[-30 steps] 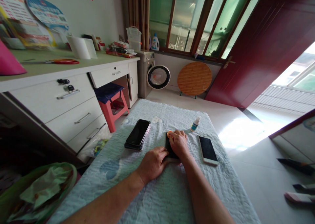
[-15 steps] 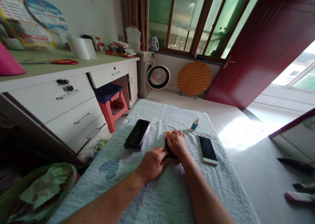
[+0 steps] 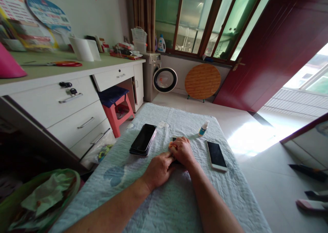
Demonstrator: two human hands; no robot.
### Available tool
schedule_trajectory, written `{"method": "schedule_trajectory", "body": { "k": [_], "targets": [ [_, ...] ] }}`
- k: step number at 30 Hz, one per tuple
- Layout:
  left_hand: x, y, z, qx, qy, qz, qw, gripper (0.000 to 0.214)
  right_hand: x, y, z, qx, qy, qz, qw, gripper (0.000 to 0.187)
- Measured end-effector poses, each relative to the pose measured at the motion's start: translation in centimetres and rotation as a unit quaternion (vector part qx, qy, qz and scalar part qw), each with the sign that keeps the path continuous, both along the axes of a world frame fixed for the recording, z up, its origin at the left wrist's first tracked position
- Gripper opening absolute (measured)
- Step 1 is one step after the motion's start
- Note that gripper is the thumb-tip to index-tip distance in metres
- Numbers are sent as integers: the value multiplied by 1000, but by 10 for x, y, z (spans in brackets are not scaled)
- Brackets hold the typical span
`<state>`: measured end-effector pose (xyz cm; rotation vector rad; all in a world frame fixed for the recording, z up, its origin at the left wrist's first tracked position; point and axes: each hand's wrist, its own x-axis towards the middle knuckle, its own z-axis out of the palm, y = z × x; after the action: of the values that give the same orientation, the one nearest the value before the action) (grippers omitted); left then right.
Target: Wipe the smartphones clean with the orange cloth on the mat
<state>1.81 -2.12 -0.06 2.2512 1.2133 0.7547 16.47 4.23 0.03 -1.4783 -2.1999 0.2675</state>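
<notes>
A dark-screened phone (image 3: 174, 139) lies on the quilted cloth, mostly hidden beneath both hands. My left hand (image 3: 159, 168) holds it by its left side, fingers closed along the edge. Bunched under the fingers of my right hand (image 3: 182, 151) is a small orange cloth (image 3: 171, 145), pressed against the screen. To the left sits a stack of phones (image 3: 143, 138), the top one black. On the right lies a white phone (image 3: 216, 155) with a dark screen. A small spray bottle (image 3: 203, 128) with a blue label stands beyond my right hand.
The light blue quilted cloth (image 3: 179, 117) covers the work surface. A lined bin (image 3: 74, 181) stands at the lower left. Along the left runs a white desk (image 3: 77, 105) with drawers; a red stool (image 3: 116, 113) is tucked by it. A washing machine (image 3: 150, 82) has its door open.
My right hand and the orange cloth have slid slightly left and toward me over the phone, uncovering its top edge. My left hand stays in place.
</notes>
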Motion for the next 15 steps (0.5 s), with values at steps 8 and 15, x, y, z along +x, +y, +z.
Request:
{"method": "schedule_trajectory", "body": {
  "k": [8,15],
  "targets": [
    [-1,0,-3,1,17,6,1000,16,2,1,-2,12,-15,-35,999,21],
    [0,0,-3,5,-5,2,1000,19,1,1,-1,7,-11,-17,1000,19]
  ]
}}
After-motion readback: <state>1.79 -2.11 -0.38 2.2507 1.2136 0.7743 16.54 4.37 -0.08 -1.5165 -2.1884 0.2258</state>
